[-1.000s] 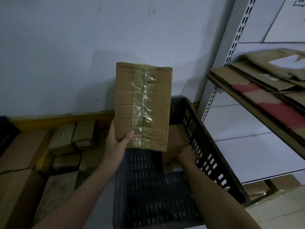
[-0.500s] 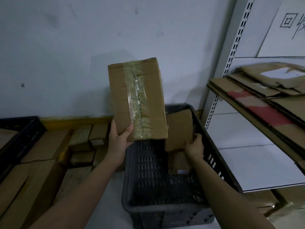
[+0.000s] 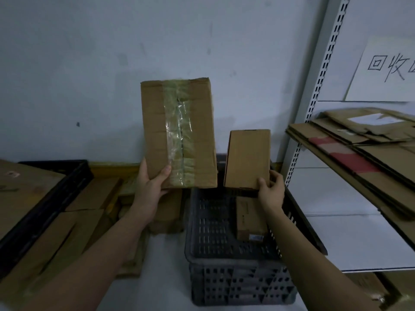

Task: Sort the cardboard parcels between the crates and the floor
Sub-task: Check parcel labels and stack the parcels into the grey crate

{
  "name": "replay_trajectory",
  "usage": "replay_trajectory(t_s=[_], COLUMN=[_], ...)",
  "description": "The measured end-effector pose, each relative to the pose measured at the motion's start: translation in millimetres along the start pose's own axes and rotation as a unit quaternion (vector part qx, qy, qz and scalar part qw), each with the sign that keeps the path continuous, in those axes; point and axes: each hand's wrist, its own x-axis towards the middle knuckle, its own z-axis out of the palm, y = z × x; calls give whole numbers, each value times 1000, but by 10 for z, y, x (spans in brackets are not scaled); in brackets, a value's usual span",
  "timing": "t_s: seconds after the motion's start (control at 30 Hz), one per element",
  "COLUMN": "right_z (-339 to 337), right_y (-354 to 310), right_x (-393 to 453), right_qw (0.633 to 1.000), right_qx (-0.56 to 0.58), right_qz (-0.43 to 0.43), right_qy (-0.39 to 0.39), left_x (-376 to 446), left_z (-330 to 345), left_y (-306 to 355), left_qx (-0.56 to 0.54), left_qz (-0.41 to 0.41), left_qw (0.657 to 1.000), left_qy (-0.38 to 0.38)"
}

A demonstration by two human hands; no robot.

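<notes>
Fingers of left hand (image 3: 149, 187) clasp creased, tape-striped parcel (image 3: 178, 133); right hand (image 3: 272, 190) grips smooth smaller box (image 3: 247, 159).

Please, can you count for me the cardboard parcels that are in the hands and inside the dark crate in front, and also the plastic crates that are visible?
Parcels held in hands: 2, the taped parcel and the small parcel
Parcels in the front crate: 1, the lying parcel
Crates: 2, with the left crate
Total: 5

Left hand (image 3: 151, 187) grips taped parcel (image 3: 178, 133); right hand (image 3: 271, 191) grips small parcel (image 3: 247, 159) above crate (image 3: 235, 279).
</notes>
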Motion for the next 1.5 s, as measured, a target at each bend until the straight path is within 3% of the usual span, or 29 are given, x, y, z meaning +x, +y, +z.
replay_trajectory(t_s=[0.2, 0.4, 0.6, 0.83, 1.0, 1.13, 1.33, 1.5], right_z=[303, 649, 758, 774, 672, 683, 752, 826], right_y=[-237, -161, 9, -53, -120, -133, -66, -74], right_x=[-436, -1140, -1748, -1919, -1811, -1705, -1599, -1539], right_qw=[999, 992, 981, 976, 982, 984, 982, 977], right_qx=[40, 96, 128, 137, 115, 87, 54, 30], right_qz=[11, 77, 141, 166, 135, 113, 110, 114], right_qy=[-21, -41, -32, -32, -63, -106, -146, -175], left_x=[-172, -496, -894, -1121, -1105, -1092, -1031, -971], left_z=[-576, -1448, -1923, -1916, -1801, -1606, -1322, -1239], left_y=[125, 159, 7, -175, -383, -647, -1098, -1327], left_qx=[14, 44, 70, 99, 121, 145, 154, 181], left_qz=[-13, -45, -120, -244, -313, -334, -365, -333], left_qw=[1000, 997, 989, 965, 942, 931, 918, 925], left_qy=[25, 43, 49, 2, -20, -29, 15, 43])
